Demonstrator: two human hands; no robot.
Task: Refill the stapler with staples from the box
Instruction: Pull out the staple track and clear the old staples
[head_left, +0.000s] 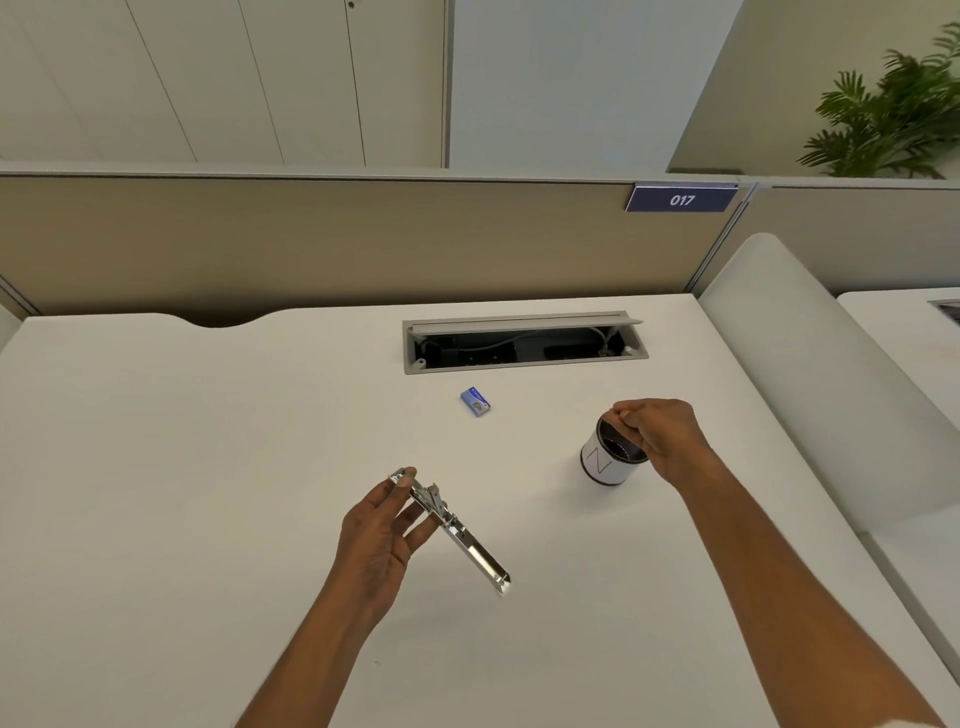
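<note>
A shiny metal stapler (457, 535) is swung fully open into a long strip, held above the white desk (182, 467) by my left hand (382, 535), which grips its far end between thumb and fingers. The small blue staple box (475, 401) lies shut on the desk, farther back near the middle. My right hand (657, 431) hovers over the rim of a white cylindrical cup (605, 462), its fingertips pinched together; whether something small sits between them is too fine to see.
An open cable hatch (524, 343) with wires inside is set into the desk behind the box. A beige partition (311, 239) with a blue "017" sign (681, 199) bounds the back. A white divider (810, 374) runs along the right edge.
</note>
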